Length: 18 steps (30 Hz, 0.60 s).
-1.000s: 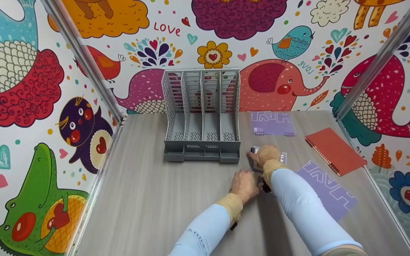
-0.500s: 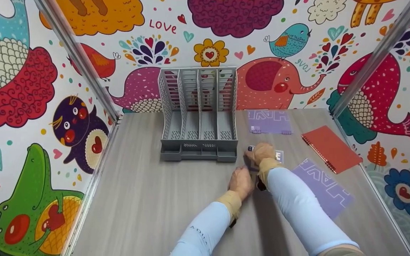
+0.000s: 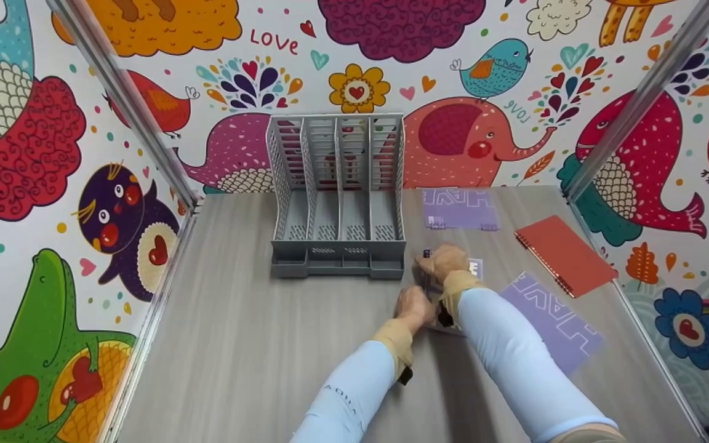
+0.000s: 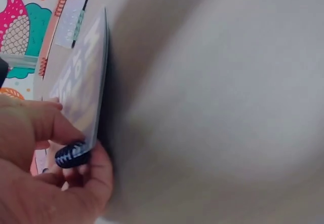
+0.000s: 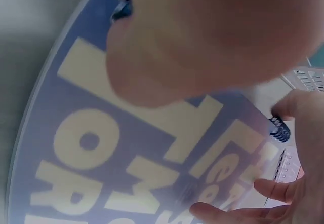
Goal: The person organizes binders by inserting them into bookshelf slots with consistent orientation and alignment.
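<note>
Both hands are on a small spiral notebook (image 5: 91, 138) with a blue-purple cover and large pale letters. In the left wrist view, the left hand (image 4: 55, 158) pinches one end of its dark spiral between thumb and fingers, and the notebook is tilted up off the table. The right hand (image 3: 445, 261) grips the far end of the spiral, its other fingers reaching over the cover in the right wrist view. Blurred and close to that camera, the left hand (image 5: 202, 41) covers part of the notebook. From the head view, the hands and right forearm hide most of it.
A grey file rack (image 3: 338, 249) with tall slots and front trays stands against the back wall. Right of it lies a purple spiral notebook (image 3: 460, 210). A red spiral notebook (image 3: 567, 255) and another purple notebook (image 3: 548, 323) lie by the right arm.
The left hand has slid slightly forward, closer to the right hand. Both hands stay on the notebook, and more of its near edge shows. The head view has shifted a little.
</note>
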Available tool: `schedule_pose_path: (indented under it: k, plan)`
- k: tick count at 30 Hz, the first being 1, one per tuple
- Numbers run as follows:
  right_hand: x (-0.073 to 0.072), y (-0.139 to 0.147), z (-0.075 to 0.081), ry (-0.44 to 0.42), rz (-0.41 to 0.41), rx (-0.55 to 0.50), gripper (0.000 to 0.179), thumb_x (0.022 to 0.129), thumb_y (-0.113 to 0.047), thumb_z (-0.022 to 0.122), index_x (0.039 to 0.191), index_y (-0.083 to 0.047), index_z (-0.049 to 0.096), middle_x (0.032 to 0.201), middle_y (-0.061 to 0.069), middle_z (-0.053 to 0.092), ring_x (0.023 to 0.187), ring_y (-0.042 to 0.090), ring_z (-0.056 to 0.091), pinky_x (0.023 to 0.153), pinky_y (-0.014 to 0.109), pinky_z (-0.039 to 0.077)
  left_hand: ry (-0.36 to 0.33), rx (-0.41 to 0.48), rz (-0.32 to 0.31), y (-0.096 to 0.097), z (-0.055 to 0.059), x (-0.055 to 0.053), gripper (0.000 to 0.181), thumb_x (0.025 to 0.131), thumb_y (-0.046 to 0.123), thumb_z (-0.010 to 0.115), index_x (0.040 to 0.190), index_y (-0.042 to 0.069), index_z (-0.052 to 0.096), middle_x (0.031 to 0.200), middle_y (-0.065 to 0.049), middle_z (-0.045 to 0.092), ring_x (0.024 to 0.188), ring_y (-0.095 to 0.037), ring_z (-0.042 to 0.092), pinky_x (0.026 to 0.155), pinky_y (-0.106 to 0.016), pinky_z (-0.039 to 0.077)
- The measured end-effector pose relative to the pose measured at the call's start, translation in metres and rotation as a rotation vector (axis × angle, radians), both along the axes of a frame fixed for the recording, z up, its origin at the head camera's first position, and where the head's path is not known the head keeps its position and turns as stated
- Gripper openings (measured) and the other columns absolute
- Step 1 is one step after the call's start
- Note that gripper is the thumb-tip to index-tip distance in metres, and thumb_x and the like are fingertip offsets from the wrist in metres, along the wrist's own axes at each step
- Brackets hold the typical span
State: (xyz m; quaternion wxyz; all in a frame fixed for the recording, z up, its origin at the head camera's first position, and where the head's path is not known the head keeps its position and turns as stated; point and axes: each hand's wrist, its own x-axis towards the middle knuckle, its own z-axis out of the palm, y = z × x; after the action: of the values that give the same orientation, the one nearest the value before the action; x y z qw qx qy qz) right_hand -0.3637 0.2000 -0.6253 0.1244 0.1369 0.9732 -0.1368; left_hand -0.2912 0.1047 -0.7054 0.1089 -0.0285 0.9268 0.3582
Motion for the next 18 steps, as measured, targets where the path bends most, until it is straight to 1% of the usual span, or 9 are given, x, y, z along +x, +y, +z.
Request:
schedule_pose_path:
  k: [4,6,8,11,13,15,16,17,18]
  plan:
    - [0.001,0.001,0.001,-0.035,0.041,0.016,0.071,0.093,-0.057,0.074,0.118,0.010,0.077,0.124,0.029,0.081,0.119,0.044,0.078,0.105,0.053,0.065,-0.049,0.029,-0.003,0.004,0.003,0.001,0.027,0.096,0.021,0.081,0.117,0.004,0.079,0.118,-0.015,0.081,0.113,-0.031,0.077,0.102,-0.042,0.064]
    - [0.002,0.004,0.000,-0.029,0.061,0.011,0.062,0.091,-0.047,0.074,0.116,0.010,0.078,0.123,0.029,0.081,0.118,0.046,0.078,0.105,0.055,0.065,-0.050,0.045,-0.002,0.005,0.006,0.003,0.026,0.096,0.021,0.081,0.117,0.006,0.076,0.119,-0.014,0.080,0.113,-0.031,0.076,0.102,-0.043,0.063]
    - [0.001,0.009,-0.002,-0.023,0.079,-0.003,0.052,0.089,-0.039,0.073,0.110,0.008,0.079,0.119,0.028,0.082,0.114,0.046,0.079,0.102,0.056,0.065,-0.033,0.066,-0.003,0.005,0.005,0.003,0.021,0.095,0.024,0.083,0.108,0.010,0.073,0.111,-0.011,0.080,0.106,-0.028,0.076,0.097,-0.042,0.064]
    - [-0.020,0.029,-0.037,0.021,0.115,-0.036,0.034,0.086,-0.032,0.067,0.091,-0.001,0.080,0.104,0.024,0.083,0.098,0.043,0.080,0.088,0.053,0.068,-0.020,0.084,-0.001,0.004,0.004,0.002,0.023,0.090,0.025,0.088,0.094,0.018,0.066,0.101,-0.003,0.076,0.094,-0.022,0.072,0.089,-0.039,0.062]
    - [-0.036,0.042,-0.062,0.039,0.121,-0.059,0.029,0.086,-0.033,0.063,0.082,-0.007,0.076,0.097,0.021,0.082,0.091,0.039,0.080,0.080,0.050,0.068,-0.012,0.088,-0.004,0.004,0.004,0.000,0.029,0.086,0.025,0.093,0.095,0.019,0.066,0.102,-0.001,0.076,0.096,-0.020,0.071,0.089,-0.037,0.062]
    - [-0.050,0.056,-0.091,0.090,0.162,-0.068,0.032,0.089,-0.038,0.060,0.076,-0.011,0.071,0.090,0.018,0.080,0.085,0.036,0.079,0.071,0.047,0.067,-0.011,0.076,-0.009,0.004,0.008,0.000,0.031,0.084,0.023,0.094,0.103,0.019,0.070,0.109,-0.002,0.079,0.103,-0.021,0.074,0.092,-0.037,0.062]
    - [-0.045,0.055,-0.088,0.115,0.196,-0.063,0.034,0.092,-0.040,0.058,0.077,-0.011,0.070,0.090,0.017,0.079,0.086,0.036,0.079,0.072,0.046,0.067,-0.009,0.074,-0.014,0.004,0.009,0.000,0.032,0.084,0.022,0.093,0.108,0.018,0.072,0.113,-0.003,0.081,0.107,-0.022,0.075,0.095,-0.038,0.062]
    - [-0.047,0.057,-0.094,0.168,0.238,-0.070,0.036,0.094,-0.042,0.058,0.076,-0.012,0.067,0.086,0.016,0.077,0.082,0.035,0.077,0.068,0.044,0.065,-0.012,0.074,-0.021,0.005,0.010,-0.001,0.035,0.085,0.021,0.093,0.114,0.017,0.074,0.118,-0.004,0.082,0.111,-0.023,0.076,0.097,-0.038,0.062]
    - [-0.048,0.059,-0.097,0.192,0.263,-0.093,0.038,0.094,-0.045,0.057,0.075,-0.013,0.065,0.083,0.014,0.074,0.079,0.033,0.075,0.065,0.042,0.063,-0.019,0.069,-0.028,0.006,0.010,-0.001,0.038,0.087,0.020,0.090,0.122,0.016,0.075,0.124,-0.005,0.083,0.116,-0.025,0.077,0.100,-0.038,0.063]
